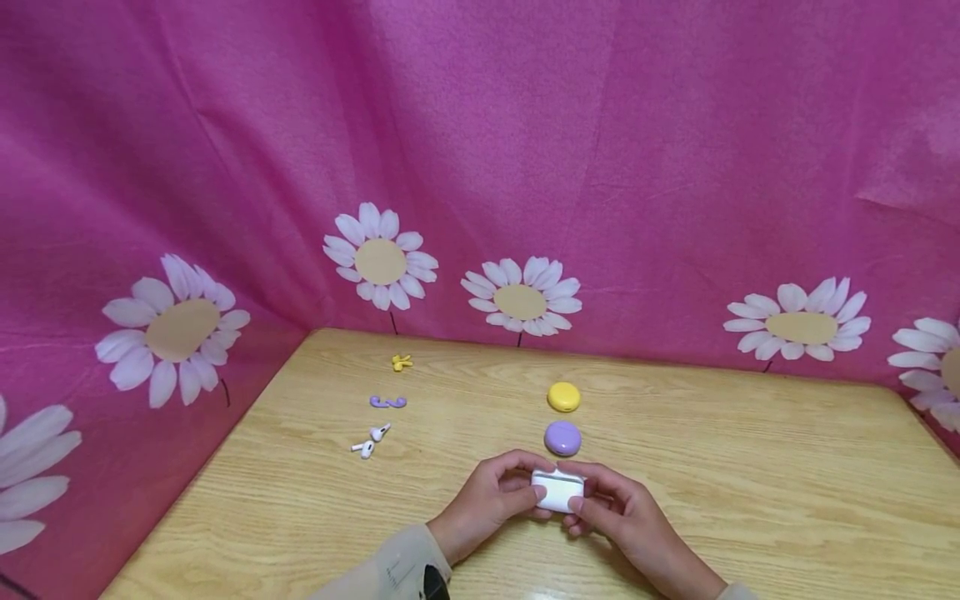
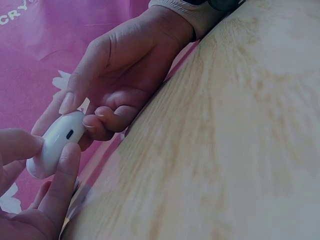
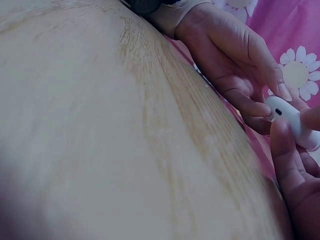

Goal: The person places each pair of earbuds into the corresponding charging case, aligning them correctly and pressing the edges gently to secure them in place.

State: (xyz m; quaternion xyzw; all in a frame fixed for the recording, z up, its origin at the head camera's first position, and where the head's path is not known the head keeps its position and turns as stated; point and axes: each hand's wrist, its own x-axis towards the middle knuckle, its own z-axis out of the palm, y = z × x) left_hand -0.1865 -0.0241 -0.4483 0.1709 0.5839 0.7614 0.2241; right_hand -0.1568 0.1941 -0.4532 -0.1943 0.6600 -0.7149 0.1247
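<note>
A white earbud case [image 1: 559,493] is held between both hands just over the near part of the table. My left hand [image 1: 487,502] grips its left end with thumb and fingers. At the right end, my right hand [image 1: 626,517] pinches it the same way. A dark line runs along the case near its top; whether the lid is raised, I cannot tell. In the left wrist view the underside of the case [image 2: 56,145] shows a small charging port. Just beyond the hands sit a round purple case [image 1: 562,438] and a round yellow case [image 1: 564,397].
On the left of the wooden table [image 1: 247,508] lie a pair of white earbuds [image 1: 367,450], a purple pair [image 1: 387,402] and, farthest back, a yellow pair [image 1: 402,363]. A pink cloth [image 1: 637,167] with daisies hangs behind and to the left.
</note>
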